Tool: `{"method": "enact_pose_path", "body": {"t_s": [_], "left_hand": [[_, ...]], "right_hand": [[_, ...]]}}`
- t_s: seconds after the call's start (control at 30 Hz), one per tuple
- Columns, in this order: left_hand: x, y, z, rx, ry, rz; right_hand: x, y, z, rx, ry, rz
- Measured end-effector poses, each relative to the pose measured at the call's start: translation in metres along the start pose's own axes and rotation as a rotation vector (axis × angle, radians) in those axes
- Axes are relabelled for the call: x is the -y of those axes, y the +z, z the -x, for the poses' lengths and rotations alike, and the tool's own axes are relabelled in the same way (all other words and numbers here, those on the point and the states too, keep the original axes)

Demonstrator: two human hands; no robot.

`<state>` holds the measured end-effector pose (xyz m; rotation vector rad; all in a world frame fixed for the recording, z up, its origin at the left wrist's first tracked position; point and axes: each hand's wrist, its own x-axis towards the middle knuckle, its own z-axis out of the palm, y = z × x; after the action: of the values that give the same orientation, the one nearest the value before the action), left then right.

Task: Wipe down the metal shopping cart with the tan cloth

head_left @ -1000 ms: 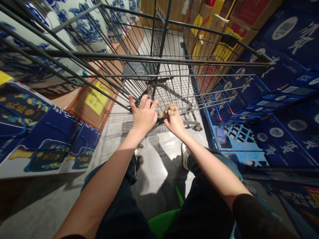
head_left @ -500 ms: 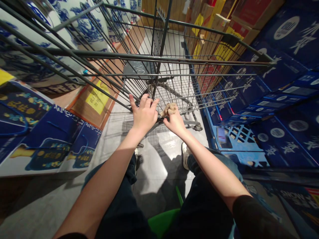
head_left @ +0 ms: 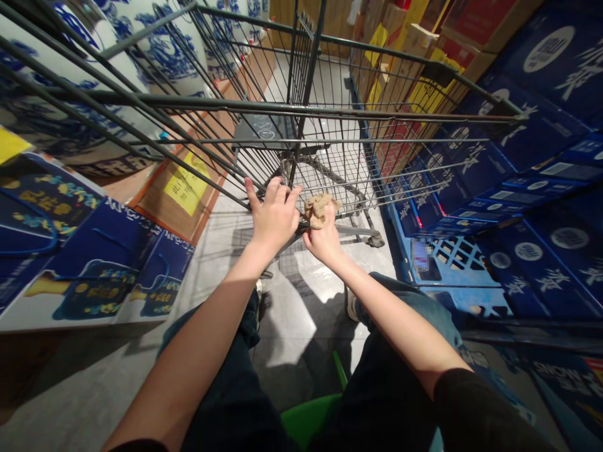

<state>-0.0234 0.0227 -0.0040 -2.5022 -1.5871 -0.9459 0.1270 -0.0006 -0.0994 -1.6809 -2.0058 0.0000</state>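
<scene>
A dark grey wire shopping cart [head_left: 330,115] stands tilted in front of me, its open-wire side facing me. At its lower edge lies my left hand [head_left: 276,216], back up, with the fingers spread against the wires; the fingertips' contact is partly hidden. Close beside it, my right hand [head_left: 325,242] is closed on a crumpled beige cloth [head_left: 319,209]. The cloth touches the cart's lower bar. Parts of the bar are covered by both hands and the cloth.
Large blue-and-white porcelain jars [head_left: 172,44] stand at the left, above blue gift boxes [head_left: 98,289]. Blue cartons [head_left: 532,251] are stacked on a light-blue plastic pallet [head_left: 461,292] at the right. A green seat [head_left: 308,417] shows between my legs over the tiled floor.
My right hand has turned and drawn slightly toward me and left with the cloth, so more of the cloth shows. My left hand stays in place.
</scene>
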Motion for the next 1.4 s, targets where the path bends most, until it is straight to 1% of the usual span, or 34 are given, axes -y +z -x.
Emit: {"method": "enact_pose_path", "body": {"t_s": [0.07,0.13,0.3,0.4,0.47,0.57,0.7,0.77,0.9,1.0,1.13,1.2,1.3,1.4], "left_hand": [[0.001,0.0,0.0,-0.007,-0.001,0.001],[0.001,0.001,0.001,-0.017,0.001,0.012],[0.001,0.001,0.001,-0.017,-0.005,0.02],[0.0,0.001,0.001,-0.009,-0.013,0.02],[0.0,0.001,0.001,-0.009,-0.007,0.025],[0.001,0.0,0.001,-0.012,0.007,0.016],[0.002,-0.001,0.002,-0.012,0.011,-0.012],[0.001,-0.001,0.001,-0.008,0.006,-0.005],[0.0,0.0,0.001,0.007,-0.014,0.019],[0.0,0.0,0.001,0.009,-0.011,0.016],[0.001,-0.003,0.001,0.014,-0.006,-0.001],[0.001,-0.003,0.001,0.01,-0.003,-0.004],[0.002,0.0,0.002,-0.011,0.011,-0.016],[0.002,0.002,0.001,-0.03,0.02,-0.04]], "right_hand": [[-0.004,0.003,0.003,0.02,0.006,-0.004],[-0.006,0.0,0.005,0.019,-0.004,-0.021],[-0.002,-0.027,-0.003,-0.05,-0.141,-0.042],[0.003,-0.039,-0.009,-0.033,-0.165,-0.014],[0.003,-0.039,-0.009,0.007,-0.15,0.008],[0.0,-0.03,-0.005,0.056,-0.133,0.025],[-0.005,-0.022,-0.001,0.062,-0.112,0.023],[-0.002,-0.026,-0.003,0.039,-0.101,0.015],[0.007,-0.038,-0.01,0.016,-0.154,0.003],[0.006,-0.04,-0.013,0.009,-0.144,-0.003],[-0.003,-0.034,-0.013,0.084,-0.087,-0.003],[-0.004,-0.035,-0.014,0.115,-0.036,0.003],[0.003,-0.042,-0.018,0.079,-0.009,-0.014],[0.012,-0.052,-0.022,0.026,-0.071,-0.028]]}}
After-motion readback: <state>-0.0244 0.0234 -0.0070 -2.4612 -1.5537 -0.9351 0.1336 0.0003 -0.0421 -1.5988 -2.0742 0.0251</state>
